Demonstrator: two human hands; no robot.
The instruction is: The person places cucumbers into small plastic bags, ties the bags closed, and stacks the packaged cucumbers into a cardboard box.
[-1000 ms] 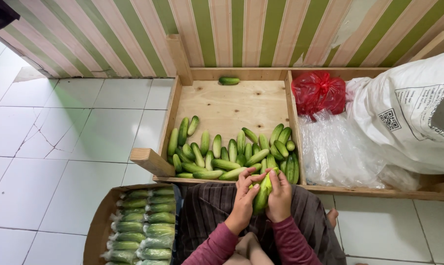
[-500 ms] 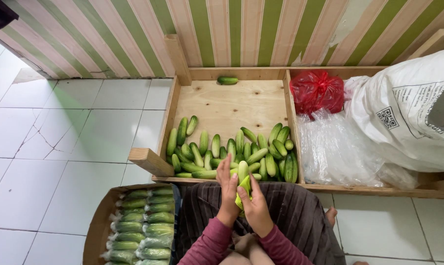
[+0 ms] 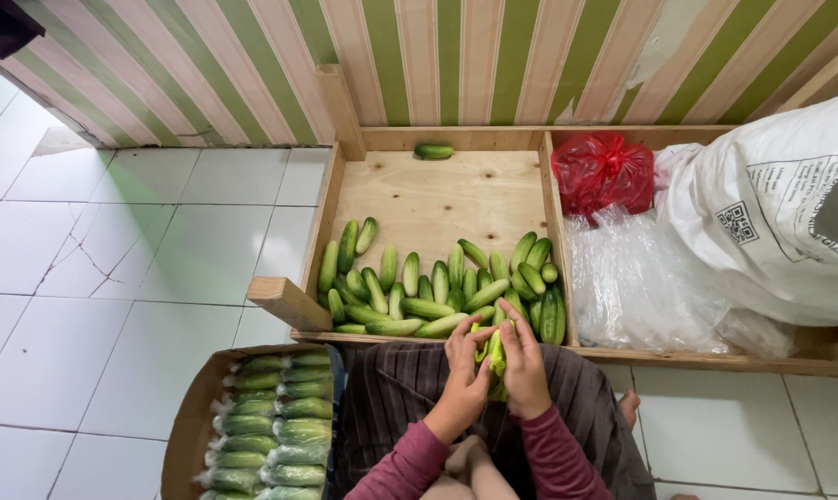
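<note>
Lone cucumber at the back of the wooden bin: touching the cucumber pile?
Apart. The head view shows the lone cucumber against the back wall, with bare board between it and the cucumber pile at the front.

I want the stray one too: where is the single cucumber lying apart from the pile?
In the head view, the lone cucumber lies against the back wall of the wooden tray, far from the cucumber pile and left of the red bag.

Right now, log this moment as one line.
left hand and right hand: together holding cucumbers | wooden bin: loose cucumbers | box: wrapped cucumbers
</note>
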